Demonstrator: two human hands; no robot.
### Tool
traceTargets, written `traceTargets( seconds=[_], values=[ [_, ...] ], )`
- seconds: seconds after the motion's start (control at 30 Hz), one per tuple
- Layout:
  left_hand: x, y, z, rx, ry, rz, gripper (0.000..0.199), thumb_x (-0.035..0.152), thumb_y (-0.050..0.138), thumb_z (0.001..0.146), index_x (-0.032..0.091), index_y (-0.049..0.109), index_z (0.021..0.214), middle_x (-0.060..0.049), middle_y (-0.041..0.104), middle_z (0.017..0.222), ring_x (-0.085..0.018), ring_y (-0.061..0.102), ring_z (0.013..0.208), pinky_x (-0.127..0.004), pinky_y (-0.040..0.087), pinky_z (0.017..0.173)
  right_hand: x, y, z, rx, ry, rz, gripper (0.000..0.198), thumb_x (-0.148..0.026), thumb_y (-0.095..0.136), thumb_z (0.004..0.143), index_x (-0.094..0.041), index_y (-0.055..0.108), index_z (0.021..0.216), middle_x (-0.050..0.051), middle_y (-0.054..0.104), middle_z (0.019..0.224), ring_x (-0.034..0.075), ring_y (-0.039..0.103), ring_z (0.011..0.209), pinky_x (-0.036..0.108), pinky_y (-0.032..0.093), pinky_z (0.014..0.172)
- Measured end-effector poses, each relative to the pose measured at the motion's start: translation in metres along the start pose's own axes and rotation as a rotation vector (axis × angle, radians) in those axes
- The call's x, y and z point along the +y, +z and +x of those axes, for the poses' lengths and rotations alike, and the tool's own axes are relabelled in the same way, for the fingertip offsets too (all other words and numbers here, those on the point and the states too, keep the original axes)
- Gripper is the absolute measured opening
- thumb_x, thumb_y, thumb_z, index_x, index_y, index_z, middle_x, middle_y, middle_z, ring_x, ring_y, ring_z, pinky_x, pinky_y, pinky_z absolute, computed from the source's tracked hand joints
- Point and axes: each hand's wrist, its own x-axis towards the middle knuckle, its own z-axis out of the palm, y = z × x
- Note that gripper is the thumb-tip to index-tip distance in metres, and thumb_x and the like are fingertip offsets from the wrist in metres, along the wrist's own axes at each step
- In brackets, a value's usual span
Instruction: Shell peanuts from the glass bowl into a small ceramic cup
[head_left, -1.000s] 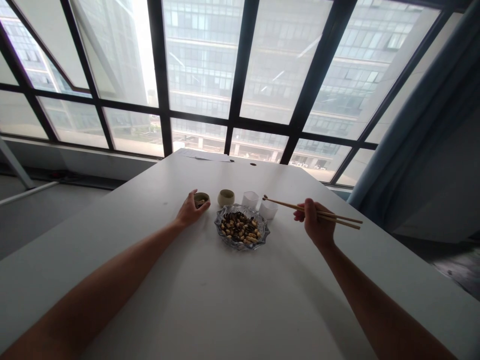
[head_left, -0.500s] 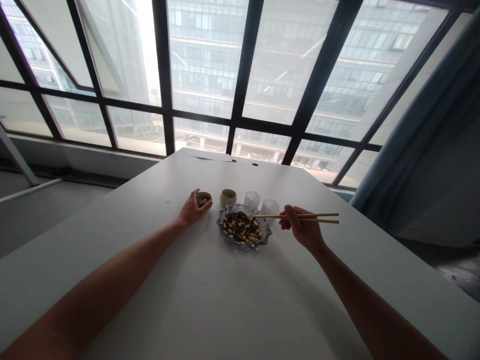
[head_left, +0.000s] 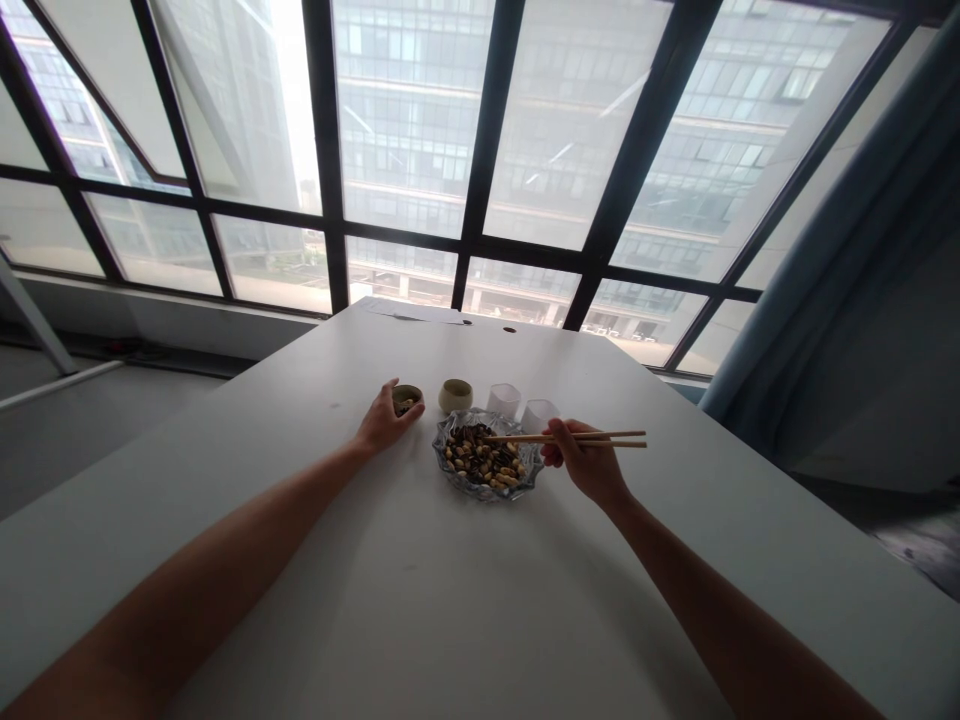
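Observation:
My left hand [head_left: 385, 418] is wrapped round a small green cup [head_left: 409, 392] that has some nuts in it and stands on the table. In my right hand [head_left: 585, 462] is a pair of wooden chopsticks [head_left: 611, 439], held level with the tips over the nuts. Those nuts and dark seeds [head_left: 484, 458] fill a clear glass bowl [head_left: 491, 495] with a scalloped rim, in the middle between my hands. Whether the tips grip a piece is too small to tell.
Behind the bowl stand a second green cup [head_left: 456, 396] and two frosted cups, one [head_left: 505, 400] beside the other [head_left: 540, 413]. Papers [head_left: 412, 312] lie at the far end of the white table [head_left: 420, 610]. Windows rise beyond it, and a blue curtain [head_left: 832, 250] hangs at right.
My right hand has moved left with the chopsticks, and their tips now reach further over the bowl. My left hand and the cup have stayed in place.

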Motion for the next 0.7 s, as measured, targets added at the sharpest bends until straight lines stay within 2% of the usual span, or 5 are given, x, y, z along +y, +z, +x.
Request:
traceTargets(
  seconds=[0.2,0.4,0.5,0.63,0.7],
  values=[
    [0.0,0.0,0.001,0.008,0.002,0.003,0.082,0.054,0.071,0.08,0.014,0.039,0.144,-0.021,0.062,0.13,-0.03,0.062,0.119,-0.048,0.047,0.105,0.0,0.002,0.0,-0.036,0.014,-0.004,0.057,-0.076,0.065,0.075,-0.02,0.066,0.067,0.006,0.069,0.056,0.017,0.063,0.045,0.028,0.05,0.041],
    [0.005,-0.002,0.0,-0.027,-0.024,0.016,0.085,0.054,0.069,0.082,0.01,0.036,0.147,-0.023,0.062,0.131,-0.031,0.062,0.119,-0.048,0.048,0.103,-0.003,0.002,0.001,0.031,-0.008,0.037,0.058,-0.075,0.064,0.076,-0.018,0.067,0.069,0.005,0.068,0.054,0.016,0.061,0.042,0.026,0.048,0.038],
    [0.007,-0.003,-0.001,-0.03,-0.036,0.037,0.084,0.054,0.069,0.082,0.01,0.036,0.147,-0.024,0.061,0.131,-0.031,0.062,0.12,-0.049,0.047,0.104,-0.007,-0.01,0.007,0.136,-0.055,0.024,0.058,-0.074,0.064,0.078,-0.017,0.067,0.07,0.005,0.068,0.053,0.015,0.062,0.041,0.025,0.048,0.038],
    [0.005,-0.003,-0.001,-0.009,-0.018,0.037,0.082,0.054,0.07,0.082,0.013,0.038,0.145,-0.022,0.062,0.132,-0.031,0.062,0.12,-0.049,0.047,0.105,-0.004,-0.035,0.017,0.366,-0.158,-0.095,0.056,-0.07,0.059,0.085,-0.016,0.068,0.076,0.004,0.068,0.055,0.015,0.063,0.045,0.025,0.052,0.043],
    [0.003,-0.002,0.0,-0.006,-0.015,0.036,0.082,0.054,0.07,0.082,0.014,0.038,0.145,-0.022,0.062,0.132,-0.031,0.062,0.12,-0.049,0.047,0.104,0.003,-0.046,0.02,0.409,-0.181,-0.18,0.056,-0.069,0.056,0.088,-0.016,0.068,0.076,0.004,0.067,0.056,0.015,0.064,0.046,0.025,0.053,0.044]
  ],
)
